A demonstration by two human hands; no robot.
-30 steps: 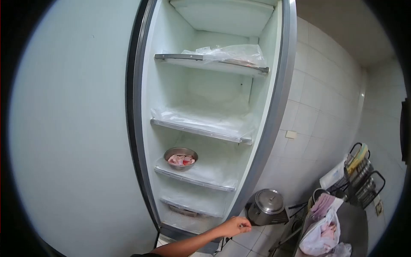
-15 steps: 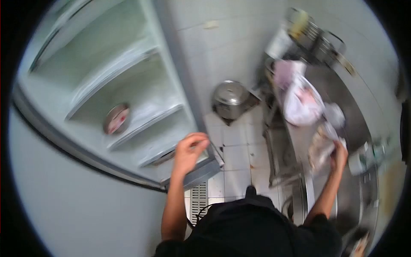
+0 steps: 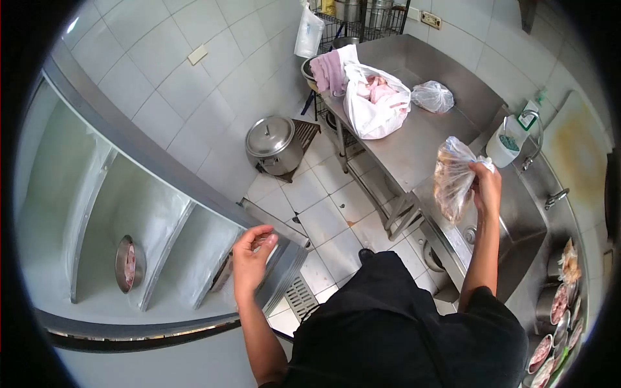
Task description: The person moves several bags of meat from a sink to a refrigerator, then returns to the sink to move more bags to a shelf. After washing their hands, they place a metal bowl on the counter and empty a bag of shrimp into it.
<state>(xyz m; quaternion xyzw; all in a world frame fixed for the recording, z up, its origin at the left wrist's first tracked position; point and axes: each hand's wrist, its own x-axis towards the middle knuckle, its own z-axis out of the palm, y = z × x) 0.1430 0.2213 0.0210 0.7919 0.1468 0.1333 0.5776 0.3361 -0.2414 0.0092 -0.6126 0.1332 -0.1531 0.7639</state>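
My right hand [image 3: 486, 189] grips the gathered neck of a clear plastic bag [image 3: 453, 184] with brownish contents, which hangs above the near edge of the steel sink [image 3: 514, 216]. Loosely curled, with a gap between thumb and forefinger, my left hand [image 3: 252, 258] has nothing visible in it. It is beside the edge of an open fridge [image 3: 174, 161], where a metal bowl of pinkish meat [image 3: 127, 264] sits on a shelf. On the steel counter [image 3: 414, 155], a white plastic bag [image 3: 375, 119] lies open around raw pink meat, with a smaller knotted clear bag [image 3: 433, 97] behind it.
A lidded steel pot [image 3: 275, 145] stands on a low stand by the tiled wall. Taps [image 3: 556, 198] and a white container [image 3: 504, 145] line the sink's back. Several bowls of meat [image 3: 540, 352] are at lower right. A floor drain grate [image 3: 301, 296] lies near the fridge.
My view has turned right, so the fridge sits lower left and more of the sink shows. My right hand still holds the clear bag; my left remains by the fridge edge.
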